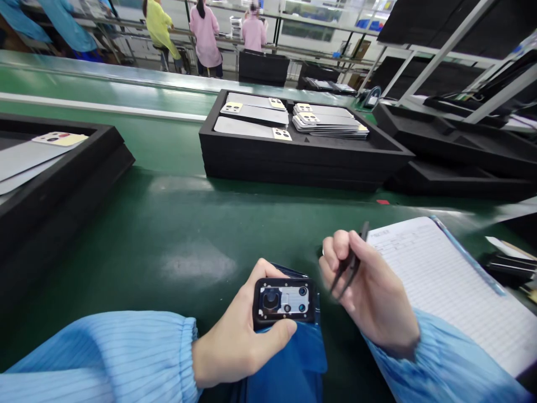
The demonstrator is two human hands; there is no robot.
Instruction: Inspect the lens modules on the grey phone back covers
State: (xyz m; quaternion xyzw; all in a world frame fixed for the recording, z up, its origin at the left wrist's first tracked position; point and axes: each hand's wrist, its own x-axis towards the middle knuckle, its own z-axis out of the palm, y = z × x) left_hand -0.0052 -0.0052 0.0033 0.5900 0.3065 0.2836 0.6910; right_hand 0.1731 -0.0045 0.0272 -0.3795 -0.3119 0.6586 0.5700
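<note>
My left hand (235,336) is closed round a small black camera-module part (284,300) with round lens openings, holding it face up over a blue cloth (289,364). Just to its right, my right hand (369,291) pinches a pair of black tweezers (350,263), their tips pointing down toward the part without touching it. Both sleeves are light blue. A black foam tray (302,157) farther back holds grey phone back covers (251,120) and a fanned stack of them (331,123).
A lined paper sheet (453,291) lies at the right on the green bench (168,224). Another black tray (54,179) with grey covers sits at the left. More black trays (453,151) and a metal rack stand at the right. Three people work at a far bench.
</note>
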